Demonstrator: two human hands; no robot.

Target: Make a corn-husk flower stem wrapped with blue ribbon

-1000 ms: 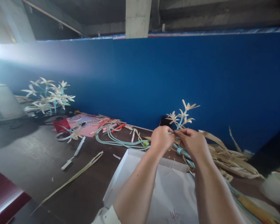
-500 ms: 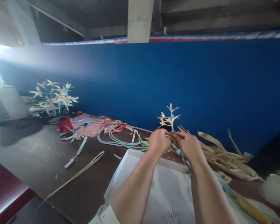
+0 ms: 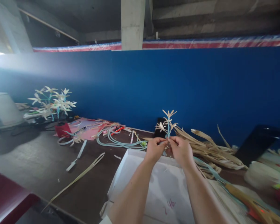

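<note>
Between my two hands stands a small artificial flower stem (image 3: 168, 127), wrapped in light blue, with pale, dried-husk petals spreading at the top. My left hand (image 3: 155, 151) pinches low on the stem, thumb against fingers. Right beside it, my right hand (image 3: 182, 151) also grips the stem base with its fingertips. The fingertips of both hands almost meet, so the exact grip point is partly hidden. Beneath my forearms lies a shallow white cardboard box (image 3: 165, 177) with red handwriting on it.
Dried husks (image 3: 214, 151) are heaped right of my hands. A yellow tool (image 3: 244, 197) with a red light lies at lower right. Looped pale blue tubing (image 3: 121, 143) rests left of the box. Finished-looking flowers (image 3: 57, 102) stand farther left. A blue partition (image 3: 200, 87) rises behind.
The view has shifted slightly, and both hands with the flower stem appear a little lower and further left. The stem has turned somewhat; both hands keep their hold.
</note>
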